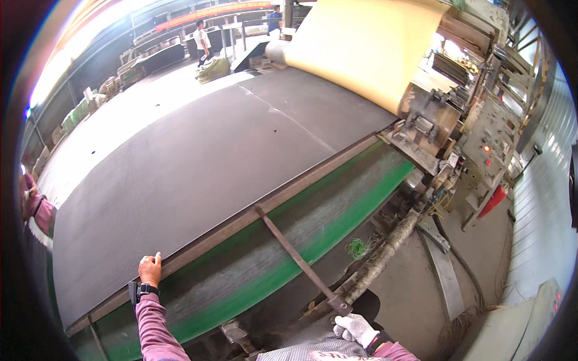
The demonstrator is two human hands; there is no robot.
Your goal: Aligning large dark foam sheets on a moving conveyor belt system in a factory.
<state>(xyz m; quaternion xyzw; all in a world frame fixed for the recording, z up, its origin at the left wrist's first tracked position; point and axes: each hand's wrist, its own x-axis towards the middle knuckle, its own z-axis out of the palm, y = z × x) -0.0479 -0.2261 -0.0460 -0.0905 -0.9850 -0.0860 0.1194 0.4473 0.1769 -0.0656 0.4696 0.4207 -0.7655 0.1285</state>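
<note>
A wide dark grey sheet (198, 162) lies flat over the machine bed, with a pale line across its far part. My bare left hand (150, 269) is curled over its near edge, thumb up, beside the brown edge rail (223, 231). Below me on the right, my white-gloved right hand (356, 329) has its fingers curled in. It is just under the thick end of a metal bar (298, 259) that slopes from the rail toward me. Whether this hand holds anything is hidden.
A green-edged belt (337, 225) runs beneath the rail. Yellow sheeting (361, 48) rises from a roller at the far end. A control panel (490, 135) with red lights stands right. Another person's pink sleeve (43, 213) shows at far left; a person in white (202, 42) stands far back.
</note>
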